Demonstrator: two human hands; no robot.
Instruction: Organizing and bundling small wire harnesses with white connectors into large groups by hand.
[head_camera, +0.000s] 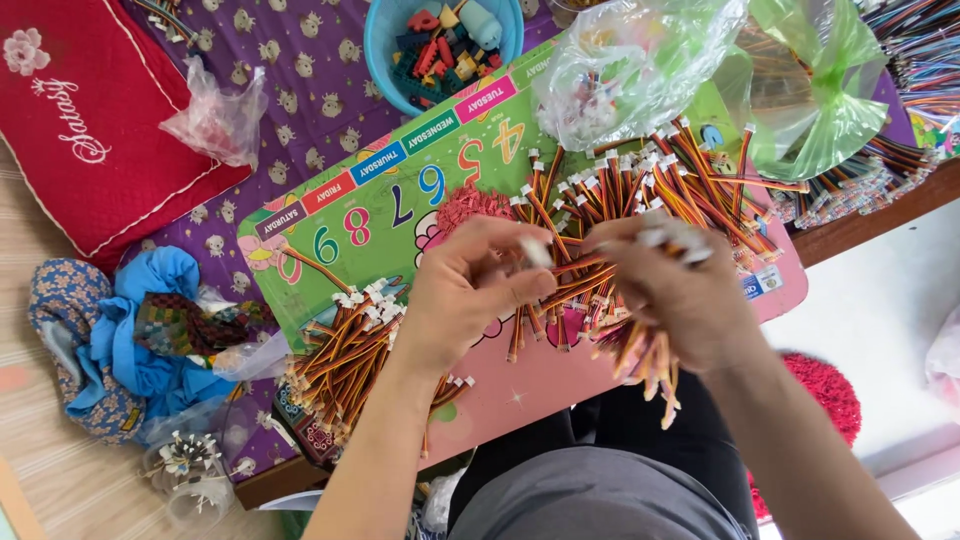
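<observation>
Wire leads bunched in both hands over a pink lap board

Wire leads (620, 345), short striped red, yellow and brown ones with small white plug ends, sit in a bundle at the centre of the frame. The right hand (675, 290) is clenched around that bundle, its loose ends hanging down toward the lower middle of the frame and white plugs showing above the knuckles. The left hand (470, 290), just left of centre, pinches a single white connector (535, 252) between thumb and fingers, close beside the right hand's bundle.

Both hands hover over a pink and green number board (400, 200) that runs diagonally across the middle. A pile of finished leads (345, 350) lies on the board's lower left edge, and a larger loose heap (640, 180) spreads across its upper right. A clear plastic bag (630, 60) and a green plastic bag (820, 90) sit at the upper right. A blue bowl of toy blocks (440, 40) stands at the top centre, a red cushion (90, 110) fills the upper left, and blue cloth (140, 330) is crumpled at the left.
</observation>
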